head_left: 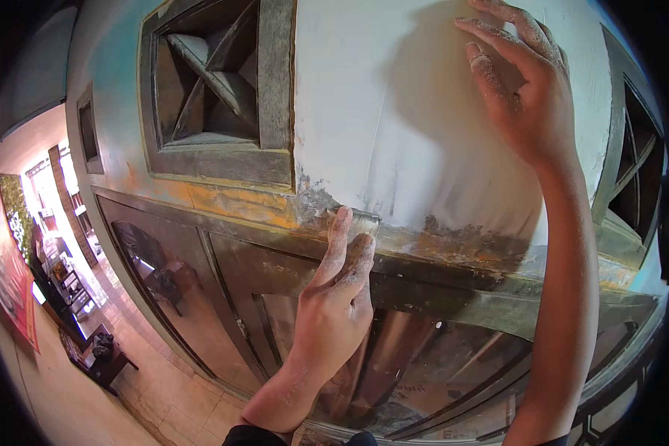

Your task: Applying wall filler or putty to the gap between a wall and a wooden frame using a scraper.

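Observation:
My left hand (334,297), dusted with white powder, grips a small putty knife (364,221) and presses its grey blade against the lower edge of the white plastered wall (394,111), where the plaster meets a worn green and orange wooden beam (238,204). My right hand (531,85), also powdery, is raised at the upper right. Its fingers are spread and rest flat on the white wall, holding nothing.
A wooden vent frame with crossed slats (208,82) sits left of the plaster, and another (639,171) is at the right edge. Glass door panes (424,372) lie below the beam. Far below on the left are a tiled floor and dark furniture (100,353).

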`<state>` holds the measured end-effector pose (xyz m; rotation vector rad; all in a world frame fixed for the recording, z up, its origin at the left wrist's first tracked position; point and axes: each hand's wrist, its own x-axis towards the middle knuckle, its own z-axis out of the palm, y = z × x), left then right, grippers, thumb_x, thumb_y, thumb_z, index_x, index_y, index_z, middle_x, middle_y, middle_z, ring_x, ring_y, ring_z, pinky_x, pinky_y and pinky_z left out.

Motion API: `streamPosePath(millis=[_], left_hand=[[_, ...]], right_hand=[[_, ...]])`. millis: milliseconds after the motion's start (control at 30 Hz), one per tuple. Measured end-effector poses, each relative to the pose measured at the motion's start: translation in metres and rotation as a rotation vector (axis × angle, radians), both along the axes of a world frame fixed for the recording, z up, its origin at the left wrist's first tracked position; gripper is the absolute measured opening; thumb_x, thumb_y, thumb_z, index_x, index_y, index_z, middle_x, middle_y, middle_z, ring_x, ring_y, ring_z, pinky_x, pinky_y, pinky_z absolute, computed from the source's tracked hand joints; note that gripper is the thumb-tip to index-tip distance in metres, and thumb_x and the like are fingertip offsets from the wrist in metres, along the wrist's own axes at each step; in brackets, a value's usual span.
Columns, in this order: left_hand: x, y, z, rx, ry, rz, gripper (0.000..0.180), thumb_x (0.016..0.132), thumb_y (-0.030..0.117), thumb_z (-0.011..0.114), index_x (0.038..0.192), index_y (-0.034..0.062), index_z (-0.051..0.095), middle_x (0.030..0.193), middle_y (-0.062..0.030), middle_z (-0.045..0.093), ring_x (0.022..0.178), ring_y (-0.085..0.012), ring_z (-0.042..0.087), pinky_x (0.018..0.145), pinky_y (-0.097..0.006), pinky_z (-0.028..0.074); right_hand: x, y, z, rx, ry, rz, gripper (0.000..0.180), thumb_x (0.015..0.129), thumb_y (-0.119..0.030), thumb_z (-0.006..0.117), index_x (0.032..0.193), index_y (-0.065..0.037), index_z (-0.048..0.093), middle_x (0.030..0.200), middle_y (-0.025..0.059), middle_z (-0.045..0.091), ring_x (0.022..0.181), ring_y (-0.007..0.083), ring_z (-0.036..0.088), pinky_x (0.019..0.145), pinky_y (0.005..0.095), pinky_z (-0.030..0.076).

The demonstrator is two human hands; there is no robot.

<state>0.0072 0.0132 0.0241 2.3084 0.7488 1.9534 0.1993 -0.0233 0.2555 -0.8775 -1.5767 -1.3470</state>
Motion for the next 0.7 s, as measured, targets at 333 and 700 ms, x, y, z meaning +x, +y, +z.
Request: streamPosePath(millis=[333,700], left_hand=[[0.0002,0.0039,-0.0012,0.056,0.007,0.006,0.048,0.086,-0.015,0.06,0.132,-0.0034,0.07,0.164,-0.0215,0.043,0.144,-0.0385,0.053,0.106,-0.039,0.056],[0.0008,-0.003,0.0029,0.01,0.011,-0.02,0.049,0.086,-0.015,0.059,0.132,-0.0028,0.07,0.165,-0.0211,0.042,0.142,-0.0392,0.054,0.105,-0.039,0.057]], right_hand=[[-0.0018,-0.001,0.0004,-0.028,0.026,-0.007,0.031,0.09,-0.023,0.068,0.112,-0.003,0.079,0.13,0.0205,0.069,0.131,0.0396,0.059,0.111,0.0531,0.04],[-0.0015,-0.0016,0.0023,-0.022,0.009,0.014,0.033,0.093,-0.027,0.067,0.112,-0.003,0.079,0.13,0.0209,0.069,0.131,0.0393,0.059,0.111,0.0526,0.04]])
